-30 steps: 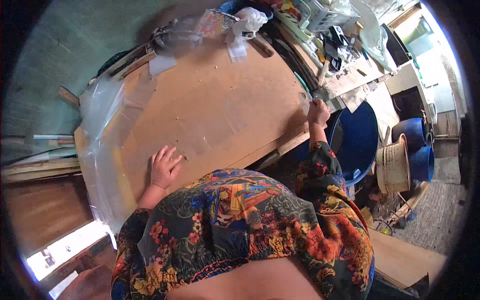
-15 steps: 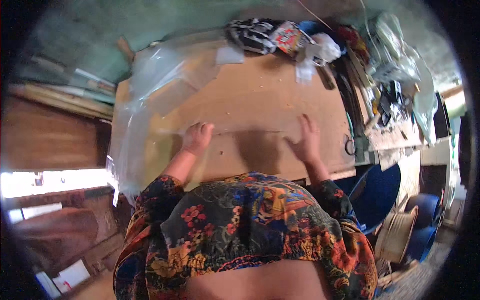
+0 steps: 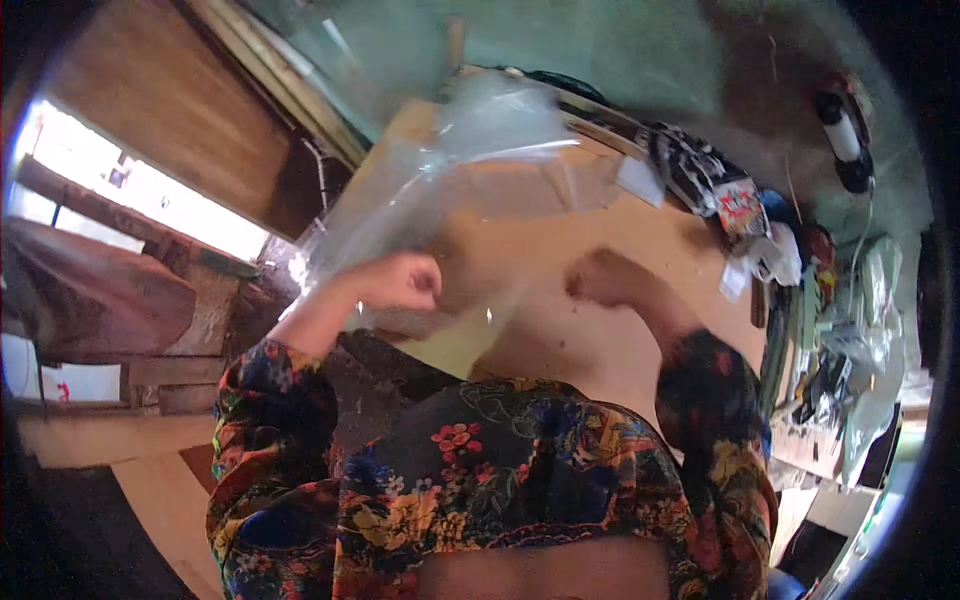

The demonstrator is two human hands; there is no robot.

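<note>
The left hand [image 3: 405, 281] and the right hand [image 3: 605, 278] look clenched over the tabletop [image 3: 605, 350], well apart — whether they pinch a thin film, the blur does not let one tell. Clear plastic sheeting [image 3: 500, 115] lies on the far left part, beyond the left hand. Such film probably creases easily — so any pull should be gentle, with both hands level.
</note>
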